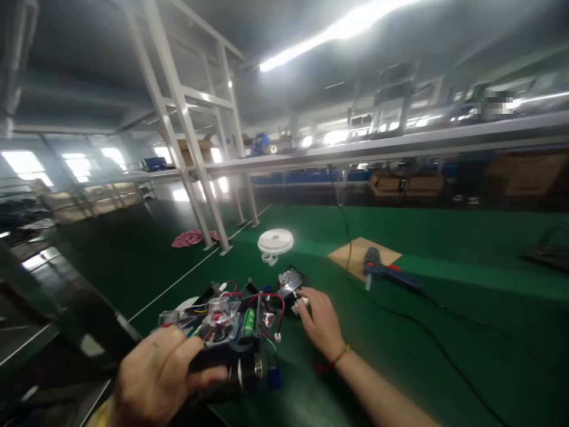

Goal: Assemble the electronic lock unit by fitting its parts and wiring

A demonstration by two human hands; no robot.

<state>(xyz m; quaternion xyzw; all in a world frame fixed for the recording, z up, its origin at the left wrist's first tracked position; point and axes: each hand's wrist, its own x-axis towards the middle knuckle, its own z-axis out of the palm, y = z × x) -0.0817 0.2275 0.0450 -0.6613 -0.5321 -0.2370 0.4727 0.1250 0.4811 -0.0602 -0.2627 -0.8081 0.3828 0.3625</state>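
Note:
My left hand (162, 373) grips a black open device (231, 335) with red, blue and black wires, clear plastic parts and a green cylinder inside, held just above the green table. My right hand (320, 320) lies on the table to the right of the device. Its fingertips touch a small silver and black part (290, 287) lying there. A thin band circles my right wrist.
A white tape roll (275, 241) lies further back on the green table (444, 296). A blue glue gun (384, 270) rests by a brown cardboard sheet (355, 252), its black cord trailing right. A pink cloth (191, 238) lies by white frame legs (208, 201). Shelves run behind.

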